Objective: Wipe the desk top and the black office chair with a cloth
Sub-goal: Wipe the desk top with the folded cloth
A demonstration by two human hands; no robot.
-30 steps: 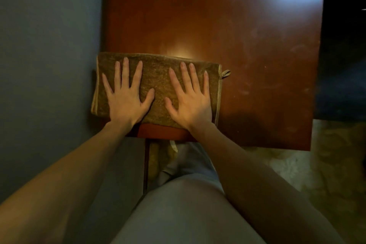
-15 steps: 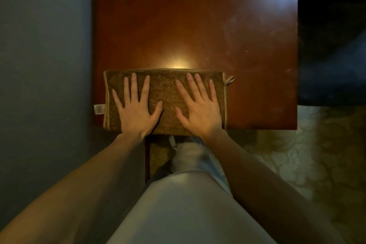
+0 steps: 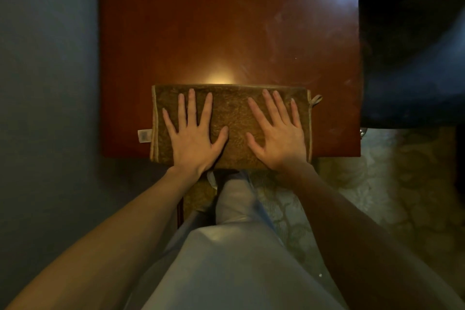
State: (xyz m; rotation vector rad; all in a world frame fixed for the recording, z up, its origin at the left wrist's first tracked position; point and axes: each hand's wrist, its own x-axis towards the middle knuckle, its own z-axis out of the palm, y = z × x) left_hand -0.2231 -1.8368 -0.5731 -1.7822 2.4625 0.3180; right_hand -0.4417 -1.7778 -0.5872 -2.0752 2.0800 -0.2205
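Note:
A folded brown cloth [image 3: 234, 113] lies flat at the near edge of the reddish-brown desk top [image 3: 226, 27], its near side slightly over the edge. My left hand [image 3: 193, 133] presses on the cloth's left half with fingers spread and straight. My right hand [image 3: 276, 131] presses flat on its right half in the same way. A small loop sticks out at the cloth's far right corner and a white tag at its left side. The black office chair [image 3: 412, 53] stands to the right of the desk, dark and partly cut off.
A grey-blue wall [image 3: 47, 83] runs along the desk's left side. Patterned pale carpet [image 3: 372, 184] covers the floor to the right and below the desk. My legs in light trousers [image 3: 234, 259] stand just in front of the desk edge.
Both hands have slid the cloth to the right along the desk's near edge, away from the wall. The white tag at its left side has come into view.

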